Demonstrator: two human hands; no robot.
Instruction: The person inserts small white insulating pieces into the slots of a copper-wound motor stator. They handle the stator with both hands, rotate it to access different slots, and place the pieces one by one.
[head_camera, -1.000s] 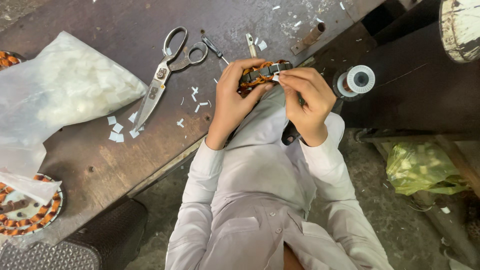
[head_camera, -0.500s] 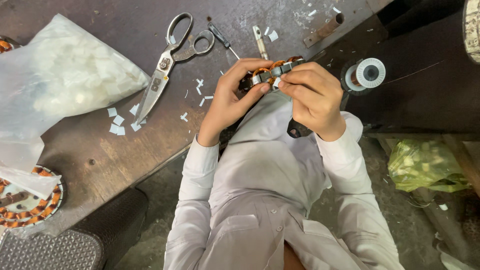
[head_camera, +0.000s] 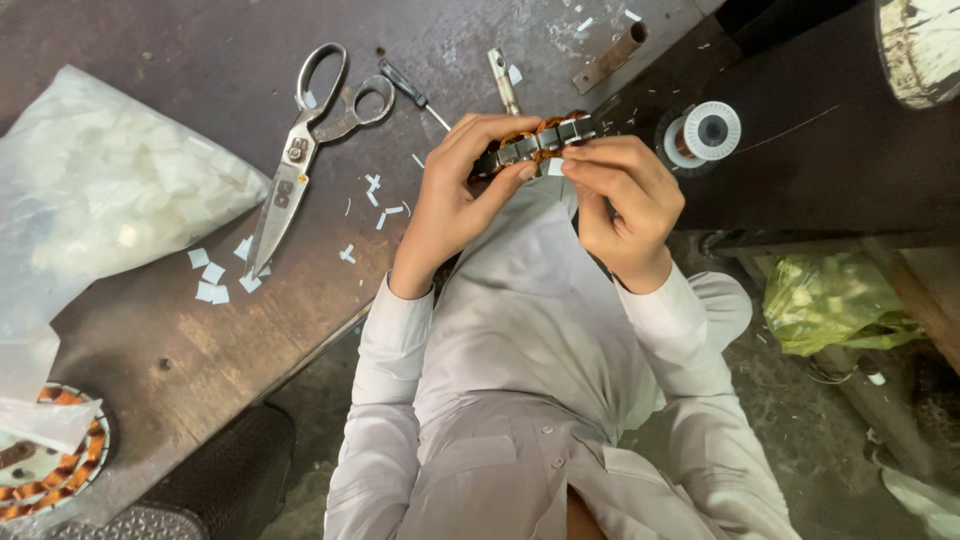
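**A:** What are the hands holding?

**B:** Both are gripping a ring-shaped motor part (head_camera: 533, 145) wound with copper wire, up over the edge of the workbench (head_camera: 150, 330). It is being held on edge, so only its dark rim and the copper coils are showing.

**A:** Where is it sitting against the fingers?

**B:** The left hand (head_camera: 455, 195) is curling round it from eight o'clock, fingers pressing together over the top and the thumb pushing up beneath the rim. The right hand (head_camera: 620, 205) is coming in from four o'clock, its thumb and forefinger pinching a small white slip (head_camera: 556, 167) right at the part's lower edge. So the part is lying between the two sets of fingertips, touching both.

**A:** What is lying around them?

**B:** At ten o'clock from the hands, big metal scissors (head_camera: 300, 150) are lying on the bench with white paper scraps (head_camera: 215, 280) scattered near the blades. A small screwdriver (head_camera: 412, 92) is resting just beyond, at eleven. A clear bag of white pieces (head_camera: 100, 190) is sitting far off at nine o'clock. At two o'clock a wire spool (head_camera: 700, 133) is standing close to the right hand. Another wound ring (head_camera: 50, 470) is showing at the lower left corner.
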